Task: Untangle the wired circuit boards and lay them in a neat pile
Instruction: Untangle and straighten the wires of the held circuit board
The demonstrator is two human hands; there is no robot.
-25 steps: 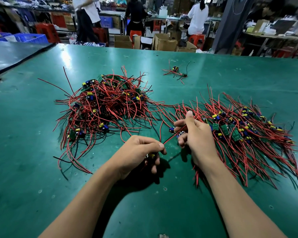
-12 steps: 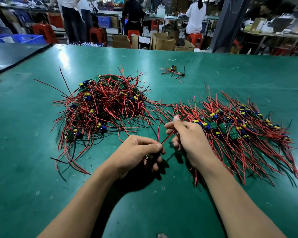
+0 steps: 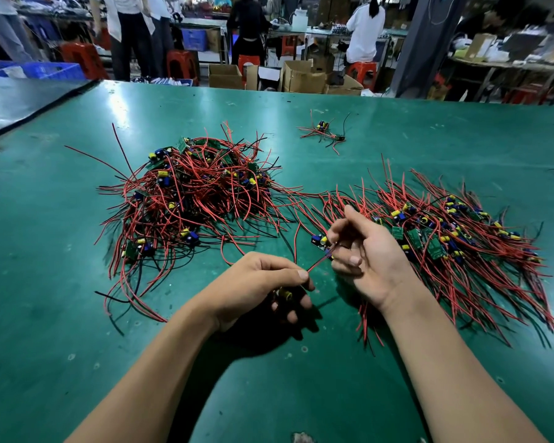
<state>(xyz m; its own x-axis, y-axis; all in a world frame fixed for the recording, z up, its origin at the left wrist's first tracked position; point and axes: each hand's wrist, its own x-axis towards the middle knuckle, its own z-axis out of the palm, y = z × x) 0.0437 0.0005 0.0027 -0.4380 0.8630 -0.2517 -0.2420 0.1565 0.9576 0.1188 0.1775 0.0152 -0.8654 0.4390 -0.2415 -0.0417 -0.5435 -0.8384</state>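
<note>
left hand [image 3: 256,282], right hand [image 3: 368,251] — pinching one (taut) wire [image 3: 320,262]

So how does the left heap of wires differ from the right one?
The left heap is a tangled mound with wires looping every way; the right pile lies flatter, its wires combed roughly parallel. Boards are scattered through the left heap but banded together in the right pile. Both are boards with red and black wires.
</note>
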